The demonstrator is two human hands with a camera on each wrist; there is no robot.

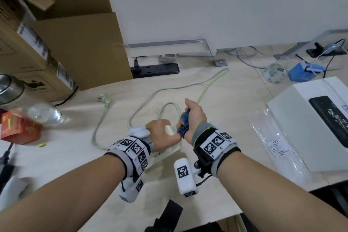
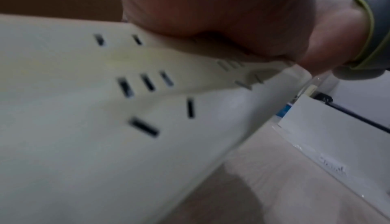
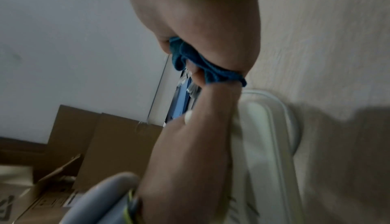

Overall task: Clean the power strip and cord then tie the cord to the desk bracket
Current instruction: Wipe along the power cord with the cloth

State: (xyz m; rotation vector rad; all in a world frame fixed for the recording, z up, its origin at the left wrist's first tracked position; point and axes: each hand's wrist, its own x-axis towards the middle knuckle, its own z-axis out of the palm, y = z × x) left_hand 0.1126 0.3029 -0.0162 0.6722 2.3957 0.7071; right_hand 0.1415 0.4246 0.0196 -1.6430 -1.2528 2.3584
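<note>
A cream power strip (image 1: 166,153) lies on the pale desk, mostly hidden under my left hand (image 1: 162,134); its slotted face (image 2: 105,111) fills the left wrist view. That hand holds the strip's far end. My right hand (image 1: 194,118), just to the right and touching the left, grips a bunched blue cloth (image 1: 183,125) (image 3: 200,67) close to that end. The pale green cord (image 1: 150,98) loops over the desk to its plug (image 1: 104,98); the part inside the cloth is hidden. A metal desk bracket (image 1: 209,49) stands at the back.
Cardboard boxes (image 1: 56,43) fill the back left, with a steel flask (image 1: 9,88), a plastic bottle (image 1: 45,114) and a red box (image 1: 18,130) in front. A black power strip (image 1: 156,69) lies at the back. A white box (image 1: 310,122) and a plastic bag (image 1: 273,137) sit at right.
</note>
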